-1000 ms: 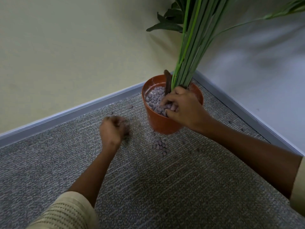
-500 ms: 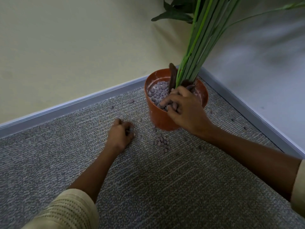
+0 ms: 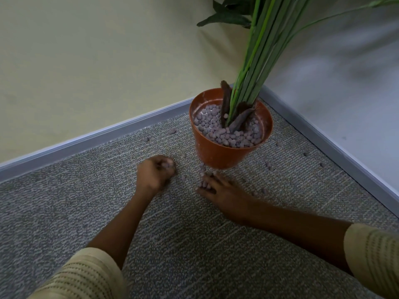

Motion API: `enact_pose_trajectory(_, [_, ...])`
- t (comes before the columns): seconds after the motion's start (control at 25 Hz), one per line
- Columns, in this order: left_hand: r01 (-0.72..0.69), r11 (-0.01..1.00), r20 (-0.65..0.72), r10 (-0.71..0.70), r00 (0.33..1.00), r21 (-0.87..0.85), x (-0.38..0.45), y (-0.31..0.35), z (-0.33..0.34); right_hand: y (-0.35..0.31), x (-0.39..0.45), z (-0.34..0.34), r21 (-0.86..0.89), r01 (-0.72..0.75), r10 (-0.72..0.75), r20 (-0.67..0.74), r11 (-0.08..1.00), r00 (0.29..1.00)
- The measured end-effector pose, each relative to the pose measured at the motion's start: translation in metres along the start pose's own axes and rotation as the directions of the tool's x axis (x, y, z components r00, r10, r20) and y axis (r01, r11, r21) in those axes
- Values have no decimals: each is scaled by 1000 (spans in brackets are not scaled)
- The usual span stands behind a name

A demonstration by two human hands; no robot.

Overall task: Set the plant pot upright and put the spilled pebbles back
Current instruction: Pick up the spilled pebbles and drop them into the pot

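Observation:
The orange plant pot (image 3: 218, 154) stands upright in the carpeted corner, filled with grey-purple pebbles around tall green stems (image 3: 257, 61). Spilled pebbles (image 3: 202, 169) lie on the carpet in front of the pot and scattered to both sides. My left hand (image 3: 154, 174) is curled into a fist left of the pot, with pebbles showing between its fingers. My right hand (image 3: 220, 190) rests on the carpet just in front of the pot, its fingertips pressed on a small cluster of pebbles.
Grey skirting board (image 3: 97, 139) runs along the yellow wall at left and the white wall at right, meeting behind the pot. Stray pebbles (image 3: 171, 132) lie near the left skirting, and others (image 3: 278, 144) to the pot's right. Grey carpet (image 3: 194, 244) spreads toward me.
My right hand left the pot's rim and came down onto the pebbles on the carpet in front of it. My left hand stayed fisted on the carpet left of the pot.

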State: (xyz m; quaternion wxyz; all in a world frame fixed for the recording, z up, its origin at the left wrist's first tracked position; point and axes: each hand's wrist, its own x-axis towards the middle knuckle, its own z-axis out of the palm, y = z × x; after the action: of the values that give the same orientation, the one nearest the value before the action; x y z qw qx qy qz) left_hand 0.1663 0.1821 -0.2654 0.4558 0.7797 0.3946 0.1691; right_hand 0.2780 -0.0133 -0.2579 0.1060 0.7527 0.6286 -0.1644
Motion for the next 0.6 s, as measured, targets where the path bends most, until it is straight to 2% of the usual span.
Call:
enact_pose_trajectory(0.04, [96,976,10,-96,995,-195,1,3,0,1,0,4,9,3,-3,5,1000,1000])
enact_pose_trajectory(0.08, [171,907,41,-169,985,-385,2,8,-1,1,-1,6,3,16,-16,-1,1000,1000])
enact_pose_trajectory(0.16, [267,723,121,-248,961,-637,5,23,-5,3,-1,5,-50,58,-59,-35,997,998])
enact_pose_trajectory(0.28, [325,487,212,-273,938,-810,15,62,-19,6,-1,-5,-84,71,-78,-84,994,993])
enact_pose_trajectory(0.36, [317,407,250,-210,945,-857,22,94,-25,6,-1,-12,-78,63,-72,-118,995,990])
enact_pose_trajectory(0.44, [288,468,270,-107,957,-835,23,125,-23,5,1,-21,-42,35,-41,-156,999,987])
enact_pose_trajectory(0.6, [116,762,236,50,970,-637,16,161,-5,5,7,-33,55,-14,24,-169,998,985])
